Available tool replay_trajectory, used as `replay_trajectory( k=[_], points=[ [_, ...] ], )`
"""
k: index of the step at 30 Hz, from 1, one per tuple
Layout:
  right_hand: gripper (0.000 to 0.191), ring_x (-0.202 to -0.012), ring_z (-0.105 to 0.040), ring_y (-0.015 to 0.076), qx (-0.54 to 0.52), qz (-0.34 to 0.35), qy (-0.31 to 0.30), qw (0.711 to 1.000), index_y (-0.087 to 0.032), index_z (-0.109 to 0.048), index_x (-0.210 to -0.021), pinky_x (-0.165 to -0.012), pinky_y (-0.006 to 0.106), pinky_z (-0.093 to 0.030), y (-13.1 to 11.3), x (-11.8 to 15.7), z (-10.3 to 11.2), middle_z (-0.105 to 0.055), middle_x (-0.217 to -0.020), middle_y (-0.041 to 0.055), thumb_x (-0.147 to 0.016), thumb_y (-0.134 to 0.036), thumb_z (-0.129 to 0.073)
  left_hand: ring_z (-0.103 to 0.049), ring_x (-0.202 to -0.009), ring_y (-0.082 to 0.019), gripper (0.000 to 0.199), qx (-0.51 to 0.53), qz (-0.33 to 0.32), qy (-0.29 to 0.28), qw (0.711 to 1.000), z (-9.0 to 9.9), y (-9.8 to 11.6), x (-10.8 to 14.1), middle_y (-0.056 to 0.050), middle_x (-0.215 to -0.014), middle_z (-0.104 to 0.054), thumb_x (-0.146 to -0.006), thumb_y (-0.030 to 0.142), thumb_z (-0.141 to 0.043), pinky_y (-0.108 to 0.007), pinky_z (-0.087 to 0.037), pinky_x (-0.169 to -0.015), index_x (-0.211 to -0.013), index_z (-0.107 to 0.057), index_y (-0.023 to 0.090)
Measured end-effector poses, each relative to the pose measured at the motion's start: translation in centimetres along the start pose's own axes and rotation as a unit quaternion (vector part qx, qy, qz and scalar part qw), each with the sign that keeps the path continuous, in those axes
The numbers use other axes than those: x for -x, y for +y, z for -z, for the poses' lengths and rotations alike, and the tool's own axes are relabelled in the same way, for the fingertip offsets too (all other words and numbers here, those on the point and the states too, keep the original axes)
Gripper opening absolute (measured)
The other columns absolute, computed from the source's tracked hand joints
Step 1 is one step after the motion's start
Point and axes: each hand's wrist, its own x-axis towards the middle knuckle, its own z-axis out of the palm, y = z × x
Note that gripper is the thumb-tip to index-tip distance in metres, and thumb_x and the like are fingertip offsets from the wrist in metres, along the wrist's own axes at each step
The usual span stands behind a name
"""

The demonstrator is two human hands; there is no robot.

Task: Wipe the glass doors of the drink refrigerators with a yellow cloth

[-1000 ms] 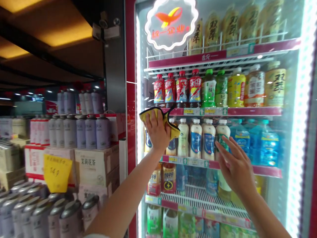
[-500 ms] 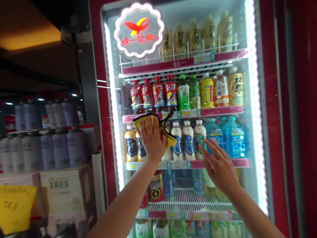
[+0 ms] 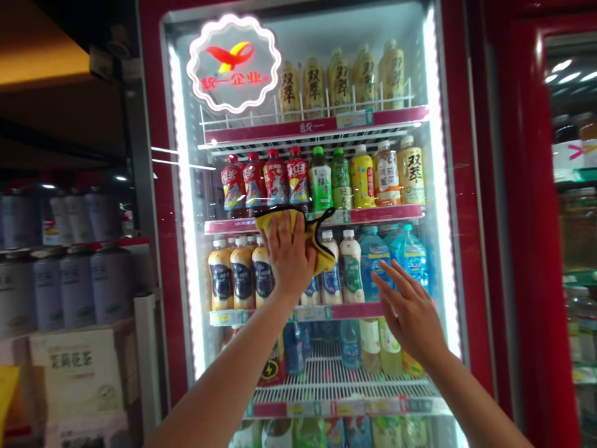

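Observation:
My left hand (image 3: 291, 255) presses a yellow cloth (image 3: 325, 256) with black edging against the glass door of a lit drinks fridge (image 3: 153, 261). The fingers lie over the cloth, and its black loop sticks up to the right. Behind it, the cloth and hand hide some bottles on the middle shelf. To the right, my right hand (image 3: 413, 311) is raised with its fingers apart, holding nothing, in front of the blue bottles (image 3: 373, 255). Whether it touches the glass I cannot tell.
Rows of bottled drinks stand on the fridge shelves, including red-capped bottles (image 3: 275, 177). A round neon sign (image 3: 233, 62) shows at the top left of the door. Stacked lilac cans (image 3: 109, 283) and cartons (image 3: 77, 373) stand at the left. Another red-framed fridge (image 3: 532, 218) is at the right.
My left hand and the cloth have slid right across the glass. My right hand has moved right too, from the white bottles to the blue ones. The view has turned right, bringing in the second fridge.

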Motion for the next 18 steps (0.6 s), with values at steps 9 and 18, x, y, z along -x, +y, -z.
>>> replay_trajectory(
  k=[9,18],
  points=[
    [0.046,-0.146,-0.046,0.0323,-0.004,-0.01,-0.025,1.0,-0.03,-0.057,-0.144,-0.106,0.056,-0.053,3.9,1.9,1.6,-0.056,-0.152,0.0092,-0.101,-0.02,-0.047,-0.035,-0.152,-0.031,0.056,0.005,-0.238,-0.031,0.971,-0.1,0.6,4.7,-0.007,-0.156,-0.053,-0.094,0.025,-0.055,-0.055,-0.022,-0.128,-0.15,-0.052,0.026],
    [0.041,-0.143,-0.049,0.0329,0.019,-0.007,-0.026,0.999,-0.027,-0.064,-0.137,-0.107,0.057,-0.051,6.6,1.8,2.6,-0.059,-0.149,0.0105,-0.1,-0.019,-0.047,-0.027,-0.155,-0.037,0.067,0.037,-0.05,-0.005,0.998,-2.3,8.1,1.0,-0.01,-0.165,-0.039,-0.09,0.024,-0.056,-0.063,-0.018,-0.127,-0.156,-0.042,0.021]
  ],
)
